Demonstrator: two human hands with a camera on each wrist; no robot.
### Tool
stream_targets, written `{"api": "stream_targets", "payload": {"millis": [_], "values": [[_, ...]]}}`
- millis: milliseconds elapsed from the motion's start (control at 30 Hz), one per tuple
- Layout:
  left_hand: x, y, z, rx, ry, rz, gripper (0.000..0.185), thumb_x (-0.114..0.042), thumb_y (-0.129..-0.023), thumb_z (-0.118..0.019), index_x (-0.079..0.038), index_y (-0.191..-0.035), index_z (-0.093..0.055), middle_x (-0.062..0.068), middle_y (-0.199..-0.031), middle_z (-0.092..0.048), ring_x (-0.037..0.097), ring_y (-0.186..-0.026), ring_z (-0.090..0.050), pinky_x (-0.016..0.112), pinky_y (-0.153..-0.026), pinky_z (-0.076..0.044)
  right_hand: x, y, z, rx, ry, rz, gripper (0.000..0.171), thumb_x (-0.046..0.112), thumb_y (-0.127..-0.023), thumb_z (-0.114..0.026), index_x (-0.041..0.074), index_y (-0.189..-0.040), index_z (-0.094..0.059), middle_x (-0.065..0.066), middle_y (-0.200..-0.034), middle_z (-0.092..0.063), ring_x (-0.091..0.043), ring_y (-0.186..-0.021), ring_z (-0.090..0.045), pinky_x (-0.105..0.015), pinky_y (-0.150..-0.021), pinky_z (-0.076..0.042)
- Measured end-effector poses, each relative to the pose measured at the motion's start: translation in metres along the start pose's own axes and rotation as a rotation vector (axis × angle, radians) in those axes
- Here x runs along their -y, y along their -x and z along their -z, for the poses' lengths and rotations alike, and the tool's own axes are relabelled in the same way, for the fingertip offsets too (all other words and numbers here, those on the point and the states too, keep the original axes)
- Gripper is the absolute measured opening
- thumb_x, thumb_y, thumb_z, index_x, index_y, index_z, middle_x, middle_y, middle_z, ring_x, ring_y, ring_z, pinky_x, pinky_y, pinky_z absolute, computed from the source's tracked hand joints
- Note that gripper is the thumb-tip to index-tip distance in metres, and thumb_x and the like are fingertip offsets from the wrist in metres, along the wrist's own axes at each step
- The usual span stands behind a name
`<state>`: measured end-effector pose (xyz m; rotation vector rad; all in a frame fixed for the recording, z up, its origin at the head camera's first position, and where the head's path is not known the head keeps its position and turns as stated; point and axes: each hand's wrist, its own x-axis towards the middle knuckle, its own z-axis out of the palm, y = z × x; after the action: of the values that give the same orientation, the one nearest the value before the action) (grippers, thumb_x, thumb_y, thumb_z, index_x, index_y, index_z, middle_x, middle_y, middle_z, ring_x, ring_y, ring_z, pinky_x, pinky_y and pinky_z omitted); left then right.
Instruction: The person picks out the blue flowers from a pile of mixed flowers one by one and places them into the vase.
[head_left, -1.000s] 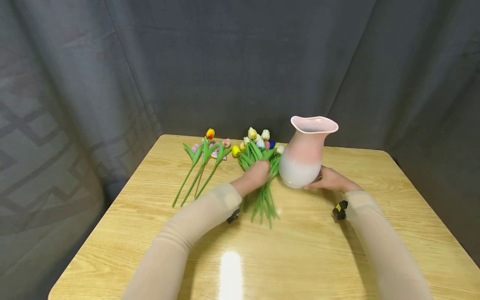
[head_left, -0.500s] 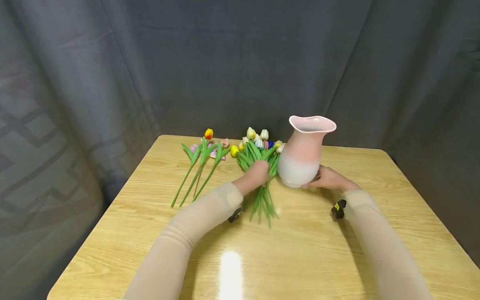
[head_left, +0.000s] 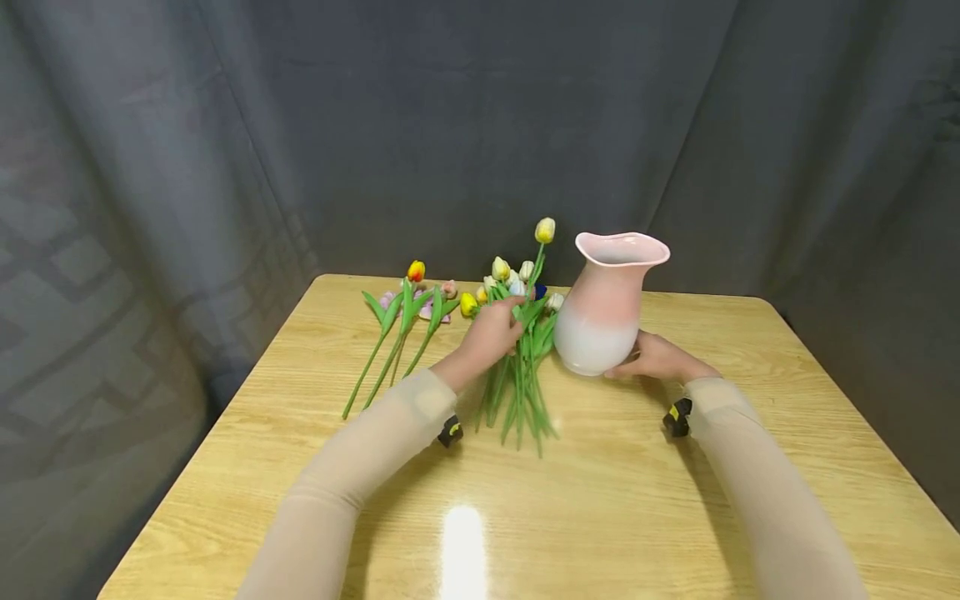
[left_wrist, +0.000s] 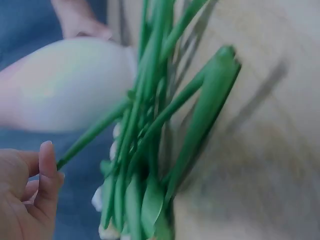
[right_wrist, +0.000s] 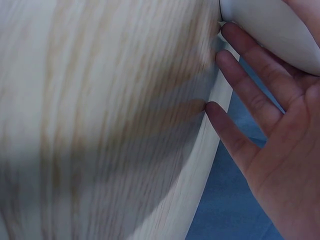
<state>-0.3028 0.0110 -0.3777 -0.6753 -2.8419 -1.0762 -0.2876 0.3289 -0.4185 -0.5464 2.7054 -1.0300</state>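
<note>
Vase job barely begun: left hand [head_left: 491, 333] grip pinches, prob., one yellow-headed artificial tulip [head_left: 545, 230] raised from the green-stemmed bunch [head_left: 521, 367], right hand [head_left: 660, 357] flat-fingered against the empty pink-and-white ceramic vase [head_left: 607, 304] on the wooden counter [head_left: 600, 500]; three loose tulips [head_left: 397, 333] untouched.

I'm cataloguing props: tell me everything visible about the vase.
The vase is glossy, ceramic-looking, pale pink at the top fading to white at its rounded belly, with a narrower neck and a wavy flared rim. It stands upright on the table, right of the tulips. The right hand rests against its lower side.

Three loose tulips [head_left: 397, 329], perhaps artificial
</note>
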Motion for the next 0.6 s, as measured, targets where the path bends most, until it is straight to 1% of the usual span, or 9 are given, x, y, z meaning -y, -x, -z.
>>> {"api": "stream_targets", "payload": {"millis": [33, 133, 233, 300, 400, 500, 600], "values": [[0.002, 0.002, 0.007, -0.021, -0.004, 0.001, 0.05, -0.007, -0.097, -0.051, -0.006, -0.145, -0.04, 0.001, -0.064, -0.059, 0.013, -0.046, -0.061, 0.021, -0.042, -0.044, 0.0, 0.0, 0.0, 0.001, -0.001, -0.003, 0.086, 0.029, -0.077, -0.083, 0.006, -0.143, -0.034, -0.017, -0.138, -0.05, -0.033, -0.124, -0.048, -0.05, -0.101, -0.04], [0.009, 0.005, 0.029, -0.062, -0.028, 0.027, 0.052, -0.007, -0.098, -0.053, -0.007, -0.147, -0.036, 0.005, -0.072, -0.06, 0.014, -0.048, -0.06, 0.023, -0.045, -0.047, 0.002, 0.0, 0.001, 0.001, -0.002, -0.001, 0.086, 0.028, -0.077, -0.083, 0.005, -0.143, -0.034, -0.018, -0.138, -0.05, -0.033, -0.124, -0.049, -0.05, -0.101, -0.041], [0.022, 0.007, 0.052, -0.086, -0.068, 0.064, 0.052, -0.005, -0.097, -0.053, -0.005, -0.145, -0.034, 0.009, -0.078, -0.061, 0.014, -0.05, -0.061, 0.024, -0.048, -0.05, 0.004, 0.002, 0.002, -0.002, 0.001, 0.002, 0.086, 0.028, -0.077, -0.083, 0.004, -0.143, -0.033, -0.018, -0.137, -0.05, -0.034, -0.123, -0.049, -0.051, -0.101, -0.041], [0.033, 0.009, 0.066, -0.081, -0.096, 0.098, 0.051, -0.003, -0.097, -0.054, -0.004, -0.144, -0.035, 0.011, -0.079, -0.063, 0.015, -0.052, -0.063, 0.024, -0.048, -0.051, 0.005, 0.002, 0.003, -0.007, 0.005, 0.004, 0.086, 0.028, -0.077, -0.082, 0.003, -0.143, -0.033, -0.019, -0.136, -0.05, -0.034, -0.122, -0.049, -0.052, -0.1, -0.041], [0.054, 0.012, 0.081, -0.034, -0.117, 0.173, 0.052, -0.004, -0.097, -0.055, -0.003, -0.146, -0.035, 0.011, -0.076, -0.064, 0.02, -0.056, -0.067, 0.023, -0.048, -0.05, 0.005, 0.003, 0.004, -0.014, 0.017, -0.003, 0.086, 0.03, -0.077, -0.082, 0.002, -0.143, -0.033, -0.02, -0.136, -0.051, -0.034, -0.122, -0.05, -0.051, -0.1, -0.042], [0.075, 0.018, 0.09, 0.039, -0.12, 0.252, 0.056, -0.005, -0.097, -0.055, -0.004, -0.149, -0.033, 0.01, -0.068, -0.065, 0.024, -0.06, -0.068, 0.022, -0.046, -0.047, 0.005, 0.003, 0.003, -0.02, 0.019, -0.013, 0.085, 0.03, -0.077, -0.083, 0.003, -0.142, -0.035, -0.019, -0.135, -0.052, -0.033, -0.12, -0.051, -0.05, -0.099, -0.042], [0.094, 0.024, 0.093, 0.101, -0.127, 0.303, 0.058, -0.003, -0.096, -0.054, -0.003, -0.149, -0.032, 0.011, -0.068, -0.067, 0.02, -0.054, -0.064, 0.02, -0.045, -0.043, 0.005, 0.003, 0.002, -0.019, 0.006, -0.017, 0.083, 0.028, -0.077, -0.082, 0.003, -0.141, -0.035, -0.019, -0.134, -0.053, -0.033, -0.119, -0.051, -0.05, -0.098, -0.042]]}}
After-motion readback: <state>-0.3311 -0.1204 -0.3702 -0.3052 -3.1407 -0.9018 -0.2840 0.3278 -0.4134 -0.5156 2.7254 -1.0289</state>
